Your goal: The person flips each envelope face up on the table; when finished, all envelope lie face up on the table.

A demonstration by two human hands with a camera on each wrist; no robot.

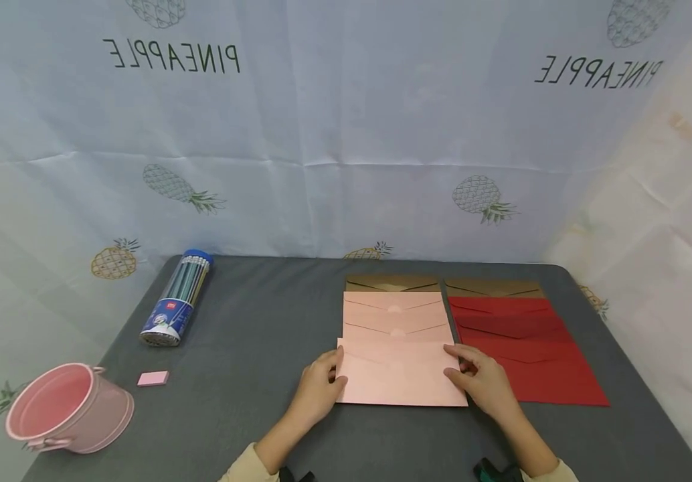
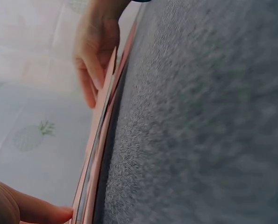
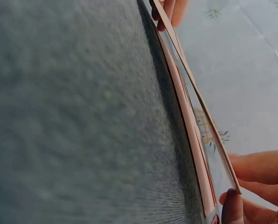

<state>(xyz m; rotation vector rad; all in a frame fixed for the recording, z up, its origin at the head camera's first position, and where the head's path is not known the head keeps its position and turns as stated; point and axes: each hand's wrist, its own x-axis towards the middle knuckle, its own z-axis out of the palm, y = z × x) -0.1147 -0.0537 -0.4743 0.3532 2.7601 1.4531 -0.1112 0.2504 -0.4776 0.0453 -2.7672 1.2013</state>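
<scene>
A pink envelope [image 1: 400, 378] lies between both hands at the near end of a column of overlapping pink envelopes [image 1: 394, 316]. My left hand [image 1: 316, 389] pinches its left edge, and my right hand [image 1: 483, 380] pinches its right edge between thumb and fingers. Seen edge-on in the right wrist view, the held envelope [image 3: 202, 100] is raised slightly above the pink one [image 3: 190, 126] under it. Beyond the pink column a gold envelope [image 1: 391, 283] shows its far strip. To the right, overlapping red envelopes [image 1: 553, 365] partly cover another gold envelope [image 1: 493, 288].
A clear tub of pencils [image 1: 176, 298] with a blue lid lies at the back left of the grey table [image 1: 249, 335]. Nearer are a small pink eraser [image 1: 152, 379] and a pink bucket [image 1: 96, 418] at the left edge. A pineapple-print curtain [image 1: 334, 134] hangs behind.
</scene>
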